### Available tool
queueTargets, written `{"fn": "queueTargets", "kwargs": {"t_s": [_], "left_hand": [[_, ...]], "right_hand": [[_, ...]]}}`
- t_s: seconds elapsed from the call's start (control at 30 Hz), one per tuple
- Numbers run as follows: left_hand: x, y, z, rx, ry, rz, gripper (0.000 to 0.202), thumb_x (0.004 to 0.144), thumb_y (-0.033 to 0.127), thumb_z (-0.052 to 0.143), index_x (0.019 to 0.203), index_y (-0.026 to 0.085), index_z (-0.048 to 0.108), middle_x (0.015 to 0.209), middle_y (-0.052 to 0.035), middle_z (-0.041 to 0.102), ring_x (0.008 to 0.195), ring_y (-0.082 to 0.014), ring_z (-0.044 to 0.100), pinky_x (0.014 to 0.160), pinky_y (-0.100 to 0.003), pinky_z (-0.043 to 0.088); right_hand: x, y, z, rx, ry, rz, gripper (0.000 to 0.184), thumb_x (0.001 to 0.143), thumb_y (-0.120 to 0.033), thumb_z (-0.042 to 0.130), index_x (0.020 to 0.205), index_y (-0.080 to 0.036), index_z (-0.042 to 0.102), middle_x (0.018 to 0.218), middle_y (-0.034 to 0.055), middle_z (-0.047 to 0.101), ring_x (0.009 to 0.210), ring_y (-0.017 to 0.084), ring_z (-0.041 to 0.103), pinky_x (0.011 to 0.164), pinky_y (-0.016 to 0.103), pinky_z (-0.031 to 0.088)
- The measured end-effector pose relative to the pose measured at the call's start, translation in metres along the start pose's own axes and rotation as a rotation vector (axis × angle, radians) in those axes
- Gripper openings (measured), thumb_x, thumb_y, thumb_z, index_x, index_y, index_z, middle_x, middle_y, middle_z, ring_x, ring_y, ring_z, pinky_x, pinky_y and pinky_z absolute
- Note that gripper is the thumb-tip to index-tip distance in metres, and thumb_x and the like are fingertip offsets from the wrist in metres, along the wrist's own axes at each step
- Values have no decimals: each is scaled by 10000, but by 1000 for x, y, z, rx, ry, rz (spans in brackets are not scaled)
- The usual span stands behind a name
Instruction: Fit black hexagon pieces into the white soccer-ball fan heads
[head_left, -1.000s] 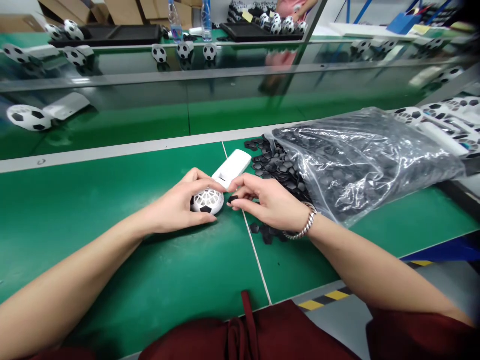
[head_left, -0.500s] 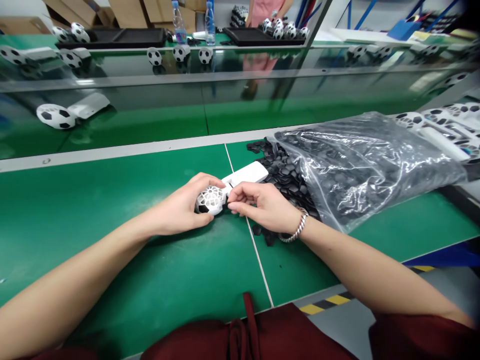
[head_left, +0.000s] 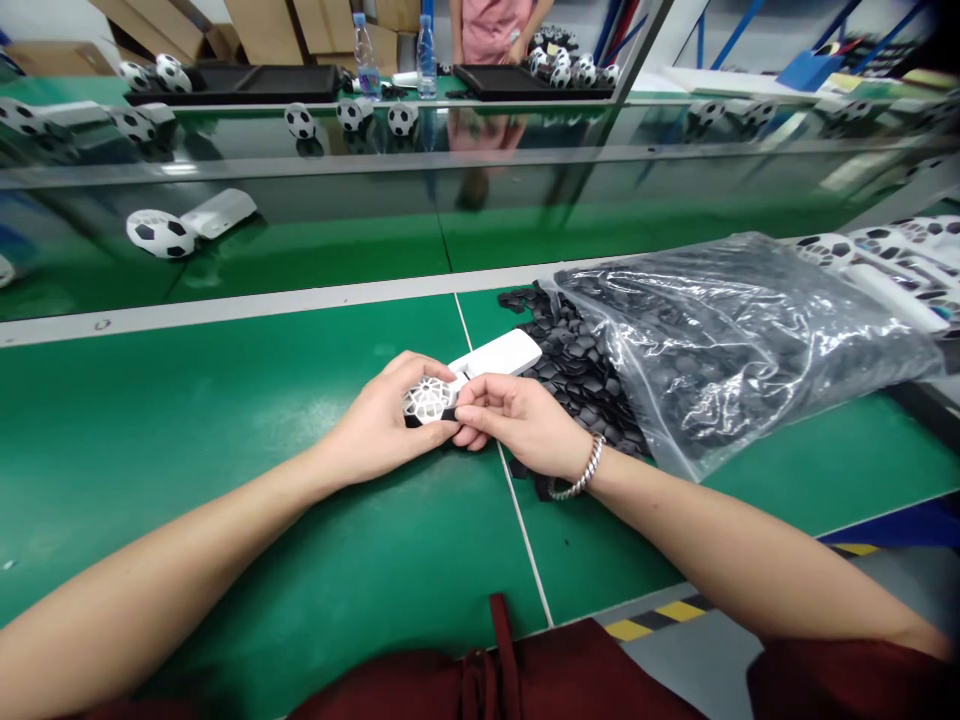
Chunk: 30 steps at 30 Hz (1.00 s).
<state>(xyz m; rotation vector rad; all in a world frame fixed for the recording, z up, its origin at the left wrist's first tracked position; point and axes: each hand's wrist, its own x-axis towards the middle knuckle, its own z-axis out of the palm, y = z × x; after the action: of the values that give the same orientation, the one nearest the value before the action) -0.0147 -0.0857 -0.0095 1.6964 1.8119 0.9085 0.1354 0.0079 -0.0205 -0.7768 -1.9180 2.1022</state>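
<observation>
My left hand (head_left: 379, 428) cups a white lattice ball shell (head_left: 429, 400) with hexagonal openings, and a white plastic handle (head_left: 499, 354) sticks out from it to the upper right. My right hand (head_left: 521, 425) pinches a small black patch (head_left: 448, 414) between finger and thumb, pressing it against the shell's lower side. Loose black hexagonal patches (head_left: 577, 375) lie heaped just beyond my right hand, spilling from a transparent plastic bag (head_left: 739, 350). My fingers hide part of the shell and handle.
The hands work on a green workbench (head_left: 225, 400). Beyond a glass panel (head_left: 315, 200) stand soccer balls, black trays (head_left: 240, 84) and water bottles (head_left: 366, 60). A person in a pink apron (head_left: 491, 25) stands far back. White lattice shells (head_left: 892, 262) lie at right.
Both hands have drawn together, and the black patch now sits against the shell. The shell has turned, showing more lattice on top. The view has shifted slightly.
</observation>
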Motion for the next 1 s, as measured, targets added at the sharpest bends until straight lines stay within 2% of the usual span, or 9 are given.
{"fn": "queueTargets", "kwargs": {"t_s": [0.13,0.47,0.73,0.9,1.0], "left_hand": [[0,1,0,-14,-11,37,324,696,209,589,1014,202,523,1085,-41,518,1026,-186,499,917,-334,380],[2,4,0,0,-24,-7,325,656,184,594,972,206,521,1058,-36,521,997,-194,513,896,-348,399],[3,1,-1,-10,-45,37,325,670,161,561,986,211,504,1058,-35,512,1006,-197,502,885,-351,400],[-1,0,5,-33,43,76,323,645,118,569,949,212,513,1013,-36,521,985,-198,509,895,-369,400],[4,-5,2,-86,76,104,335,621,98,595,929,214,531,1001,-26,536,967,-184,530,882,-341,422]], "right_hand": [[-2,1,0,-159,46,-100,51,765,-185,572,765,-144,541,681,-27,564,522,46,551,508,159,452],[0,7,-4,-348,45,-201,112,772,-257,588,746,-148,586,639,-10,581,580,86,527,553,198,431],[1,8,-3,-464,116,-166,147,766,-287,612,708,-158,574,546,-35,577,506,74,512,502,174,373],[5,3,-3,-561,91,-146,209,775,-329,599,672,-163,525,515,-32,573,484,90,517,487,184,365],[2,-9,-6,-670,107,-224,242,833,-354,510,674,-172,516,560,-19,575,498,99,509,484,196,372]]}}
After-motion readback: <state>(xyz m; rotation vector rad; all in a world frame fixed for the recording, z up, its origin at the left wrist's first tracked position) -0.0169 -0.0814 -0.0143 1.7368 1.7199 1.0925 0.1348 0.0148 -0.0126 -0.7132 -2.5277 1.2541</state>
